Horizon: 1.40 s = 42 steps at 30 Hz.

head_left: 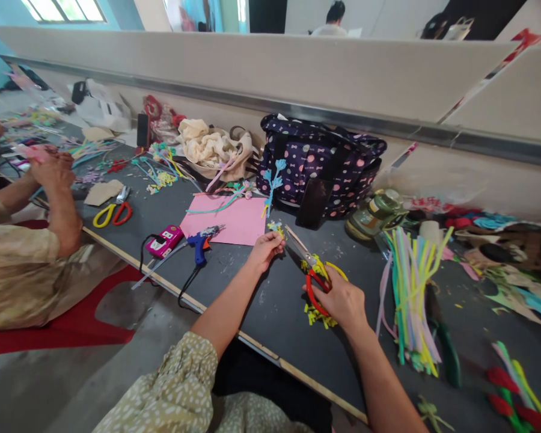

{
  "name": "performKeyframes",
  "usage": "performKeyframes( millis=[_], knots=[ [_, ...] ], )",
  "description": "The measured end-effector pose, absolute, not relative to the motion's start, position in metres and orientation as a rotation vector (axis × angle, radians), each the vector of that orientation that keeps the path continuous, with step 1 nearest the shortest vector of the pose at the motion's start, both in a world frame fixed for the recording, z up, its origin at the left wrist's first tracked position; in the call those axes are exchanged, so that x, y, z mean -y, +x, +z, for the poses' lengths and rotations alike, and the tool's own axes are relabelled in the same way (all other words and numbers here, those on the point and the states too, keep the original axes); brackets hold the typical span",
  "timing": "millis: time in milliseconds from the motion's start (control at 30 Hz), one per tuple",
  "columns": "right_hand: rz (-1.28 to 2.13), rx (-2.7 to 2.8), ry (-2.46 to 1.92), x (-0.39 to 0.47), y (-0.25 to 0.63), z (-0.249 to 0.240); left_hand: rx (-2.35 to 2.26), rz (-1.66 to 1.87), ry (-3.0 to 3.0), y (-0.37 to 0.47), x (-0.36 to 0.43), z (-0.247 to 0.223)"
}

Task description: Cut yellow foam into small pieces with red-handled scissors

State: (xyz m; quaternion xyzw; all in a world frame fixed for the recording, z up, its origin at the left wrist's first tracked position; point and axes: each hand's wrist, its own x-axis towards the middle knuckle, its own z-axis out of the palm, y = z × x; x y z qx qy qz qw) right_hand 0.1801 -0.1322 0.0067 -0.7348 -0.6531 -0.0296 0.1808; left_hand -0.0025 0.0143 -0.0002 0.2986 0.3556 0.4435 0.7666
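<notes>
My left hand (pixel 267 251) pinches a small yellow and pale blue craft piece (pixel 277 228) above the dark table (pixel 270 307). Scissors with red and yellow handles (pixel 314 260) are in my right hand (pixel 345 299), their blades pointing toward the piece and not touching it as far as I can see. Small yellow cut pieces (pixel 319 317) lie under and beside the scissors. Left of my left hand is a pink sheet (pixel 238 220), and a blue glue gun (pixel 201 243) rests near its corner. A blue flower stem (pixel 274 180) stands against the patterned bag.
A dark patterned bag (pixel 320 162) and a green bottle (pixel 374 214) stand at the back. Pastel strips (pixel 412 294) lie to the right. At left are a pink box (pixel 165 242), more scissors (pixel 112 214) and a co-worker's hands (pixel 54 168).
</notes>
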Motion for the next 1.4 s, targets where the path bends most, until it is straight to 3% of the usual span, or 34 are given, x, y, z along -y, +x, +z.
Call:
performKeyframes(
  millis=[1400],
  knots=[
    [-0.184, 1.9, -2.006, 0.136, 0.181, 0.003, -0.731, 1.034, 0.64, -0.005, -0.014, 0.007]
  ],
)
